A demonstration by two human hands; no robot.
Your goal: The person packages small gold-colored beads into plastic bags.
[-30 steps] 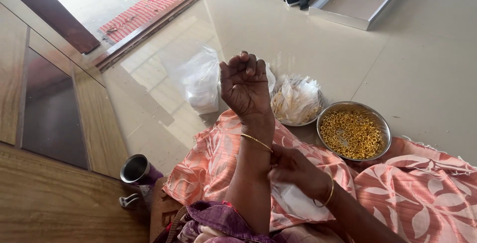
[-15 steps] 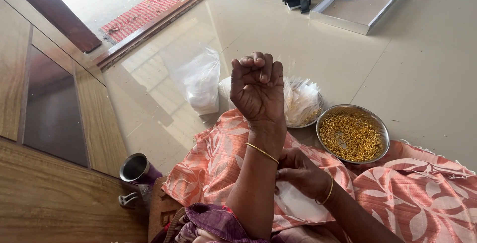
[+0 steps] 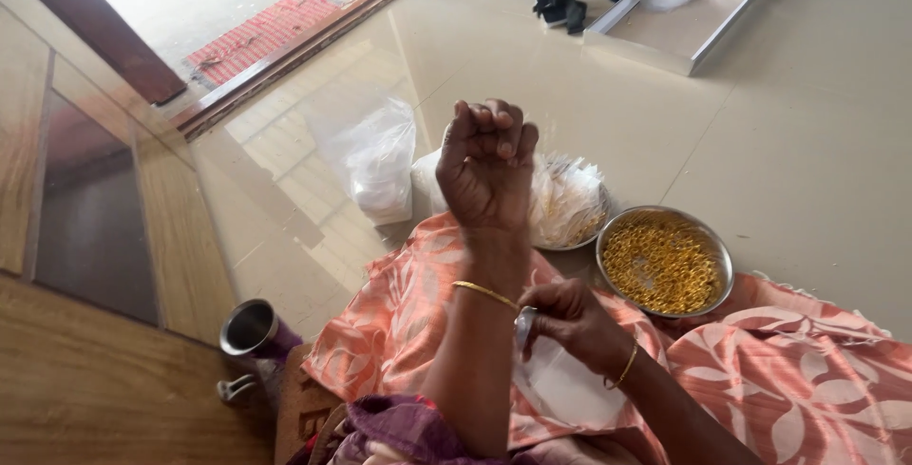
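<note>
Head view shows the left hand (image 3: 486,163) raised with fingers curled shut, seemingly pulling a thread too fine to see. The right hand (image 3: 570,318), low over the orange patterned cloth (image 3: 399,322) on the lap, pinches closed on a small pale piece (image 3: 524,324). Just beyond, on the floor (image 3: 807,161), stand a steel bowl (image 3: 665,261) of yellow rings and a plate of white strips (image 3: 568,201), placed within easy reach.

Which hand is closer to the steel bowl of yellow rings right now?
Right. The right hand sits low just left of the steel bowl; the left hand is raised in a fist farther off.
</note>
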